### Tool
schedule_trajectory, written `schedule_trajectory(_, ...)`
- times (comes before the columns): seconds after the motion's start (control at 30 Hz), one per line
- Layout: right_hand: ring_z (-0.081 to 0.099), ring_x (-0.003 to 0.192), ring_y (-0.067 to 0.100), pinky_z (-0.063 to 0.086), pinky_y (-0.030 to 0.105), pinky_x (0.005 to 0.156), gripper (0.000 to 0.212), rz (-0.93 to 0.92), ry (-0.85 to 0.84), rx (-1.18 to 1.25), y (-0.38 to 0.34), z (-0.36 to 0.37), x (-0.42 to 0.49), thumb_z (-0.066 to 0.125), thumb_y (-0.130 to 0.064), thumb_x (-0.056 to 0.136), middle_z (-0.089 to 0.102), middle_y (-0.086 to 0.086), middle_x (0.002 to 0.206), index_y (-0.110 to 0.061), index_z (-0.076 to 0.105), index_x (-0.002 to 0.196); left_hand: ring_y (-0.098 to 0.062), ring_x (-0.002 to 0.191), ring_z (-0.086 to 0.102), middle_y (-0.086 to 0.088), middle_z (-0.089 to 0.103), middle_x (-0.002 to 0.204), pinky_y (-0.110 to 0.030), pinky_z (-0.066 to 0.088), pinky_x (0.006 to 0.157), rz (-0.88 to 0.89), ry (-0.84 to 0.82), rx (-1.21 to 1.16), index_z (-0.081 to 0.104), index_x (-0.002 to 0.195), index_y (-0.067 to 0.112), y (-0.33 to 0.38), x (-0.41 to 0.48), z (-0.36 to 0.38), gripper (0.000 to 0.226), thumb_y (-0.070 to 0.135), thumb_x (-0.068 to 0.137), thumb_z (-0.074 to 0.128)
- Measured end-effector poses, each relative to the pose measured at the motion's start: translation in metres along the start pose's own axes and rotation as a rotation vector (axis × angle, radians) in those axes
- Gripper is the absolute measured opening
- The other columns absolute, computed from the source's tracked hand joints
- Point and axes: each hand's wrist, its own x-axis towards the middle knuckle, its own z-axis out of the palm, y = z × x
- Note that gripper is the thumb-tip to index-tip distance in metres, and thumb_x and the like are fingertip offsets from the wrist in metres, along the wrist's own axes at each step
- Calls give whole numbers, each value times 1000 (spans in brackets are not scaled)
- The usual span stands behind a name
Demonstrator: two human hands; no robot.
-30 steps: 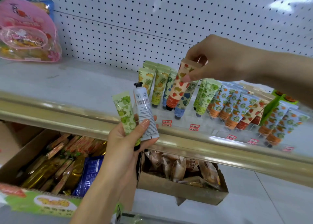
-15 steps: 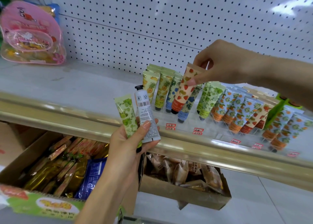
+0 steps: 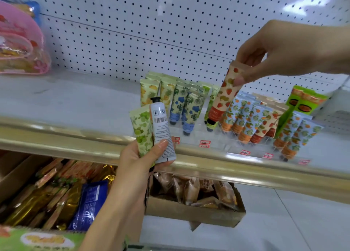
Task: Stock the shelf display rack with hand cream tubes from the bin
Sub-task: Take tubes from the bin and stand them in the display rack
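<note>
My right hand [image 3: 280,49] pinches the crimped top of a strawberry-print hand cream tube [image 3: 225,93], cap down, hanging over the clear display rack [image 3: 217,139] just right of the blue-flower tubes [image 3: 191,110]. In front of the shelf edge, my left hand [image 3: 138,161] grips two tubes upright: a green grape-print tube [image 3: 142,129] and a white tube with a barcode and black cap [image 3: 161,129]. Rows of printed tubes stand cap down in the rack. No bin is in view.
A gold shelf rail [image 3: 66,137] runs across the front. Behind is a white pegboard wall [image 3: 151,23]. A pink packaged item [image 3: 20,48] sits at the far left of the shelf. Below, cardboard boxes [image 3: 195,212] hold wrapped snacks. Green tubes [image 3: 303,101] stand at the rack's right.
My right hand has carried the strawberry tube to the right, from over the blue-flower tubes toward the green and orange-print rows. The left hand holds its two tubes as before.
</note>
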Motion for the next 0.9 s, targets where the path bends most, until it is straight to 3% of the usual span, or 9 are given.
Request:
schedule_trajectory(0.17, 48, 66, 14, 35, 27, 56, 14, 89, 8, -76, 23, -1, -21, 74, -38, 72, 58, -6, 75, -25, 70, 75, -17, 90, 71, -3, 75, 94, -27, 59, 72, -4, -51, 16, 69, 98, 18, -13, 2, 28, 33, 21, 65, 67)
schedule_trajectory(0.33, 45, 65, 7, 29, 26, 54, 16, 135, 19, -191, 60, 2, -41, 75, -44, 70, 51, -8, 77, -31, 67, 74, -14, 89, 71, 2, 76, 92, -23, 56, 72, -12, -154, 103, 69, 94, 20, -28, -1, 62, 29, 22, 65, 67)
schedule_trajectory(0.47, 47, 73, 5, 33, 26, 59, 21, 164, 17, -246, 90, 2, -57, 74, -48, 65, 51, -10, 86, -33, 68, 78, -12, 90, 71, 5, 75, 94, -20, 56, 70, -38, -204, 126, 66, 99, 21, -39, -4, 82, 35, 22, 64, 67)
schedule_trajectory(0.57, 49, 91, 18, 41, 36, 78, 27, 194, 43, -273, 106, 4, -65, 75, -48, 65, 53, -1, 98, -27, 71, 83, -12, 92, 70, 6, 75, 96, -26, 57, 76, -61, -191, 150, 64, 104, 23, -46, -2, 89, 41, 25, 63, 67)
schedule_trajectory(0.67, 41, 109, 24, 36, 41, 93, 31, 223, 60, -323, 118, 13, -69, 75, -48, 67, 52, 3, 111, -25, 69, 87, -15, 93, 70, 4, 75, 98, -34, 54, 81, -77, -171, 153, 64, 107, 22, -50, -1, 93, 43, 28, 65, 66)
schedule_trajectory(0.77, 36, 117, 25, 29, 41, 96, 26, 265, 73, -334, 128, 23, -68, 75, -47, 70, 50, 2, 119, -28, 63, 83, -16, 90, 71, 3, 75, 93, -32, 55, 78, -66, -127, 150, 66, 103, 21, -53, 0, 97, 40, 28, 64, 66)
schedule_trajectory(0.9, 32, 121, 25, 26, 41, 96, 27, 281, 64, -344, 137, 33, -64, 73, -46, 73, 48, 2, 123, -26, 66, 89, -19, 90, 71, -1, 76, 94, -45, 52, 85, -70, -105, 148, 68, 100, 18, -55, 0, 99, 41, 30, 61, 67)
